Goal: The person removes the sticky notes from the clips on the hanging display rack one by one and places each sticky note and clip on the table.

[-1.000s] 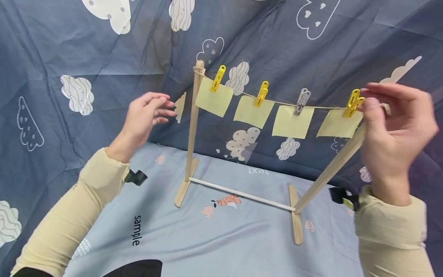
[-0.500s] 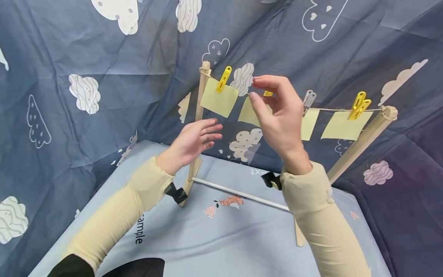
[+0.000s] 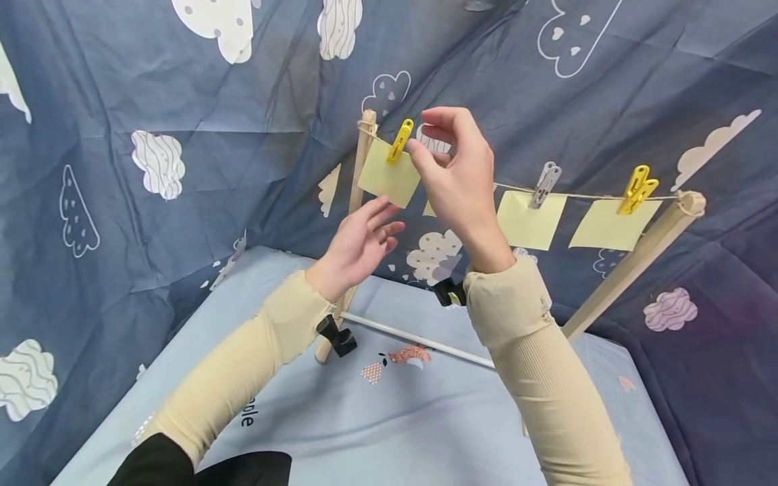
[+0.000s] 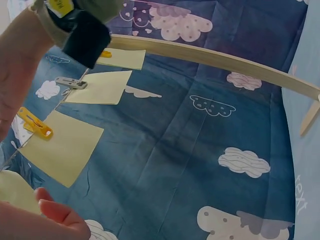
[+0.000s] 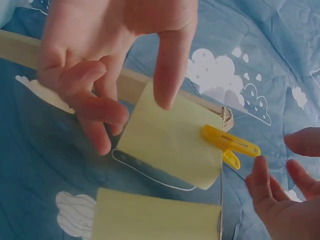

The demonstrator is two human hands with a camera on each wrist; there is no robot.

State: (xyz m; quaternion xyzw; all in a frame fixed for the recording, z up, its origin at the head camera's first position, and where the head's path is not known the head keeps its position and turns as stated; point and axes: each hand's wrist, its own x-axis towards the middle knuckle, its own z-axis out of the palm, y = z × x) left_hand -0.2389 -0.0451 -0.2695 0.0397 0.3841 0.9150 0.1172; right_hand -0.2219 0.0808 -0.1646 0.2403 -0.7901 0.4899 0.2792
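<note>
Towards 12 o'clock of centre stands a wooden post [image 3: 358, 172]. The left hand [image 3: 355, 250], fingers relaxed, holding nothing, is at 7 o'clock from a square paper note [image 3: 387, 177]. A yellow plastic clip [image 3: 399, 142] pins it to twine [image 3: 591, 196], long axis pointing to 1 o'clock. At 4 o'clock, the right hand [image 3: 460, 177], thumb and fingers parted, empty, mostly blocks a second note [image 4: 70, 152]. Beyond, grey [image 3: 546, 184] and yellow clips [image 3: 638, 190].

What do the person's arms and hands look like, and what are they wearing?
The left sleeve and right sleeve are long and cream, with wide, wrinkled cuffs. A black piece sticks out by each cuff; the right one has a yellow patch with dark letters. The left hand and right hand wear no gloves.
</note>
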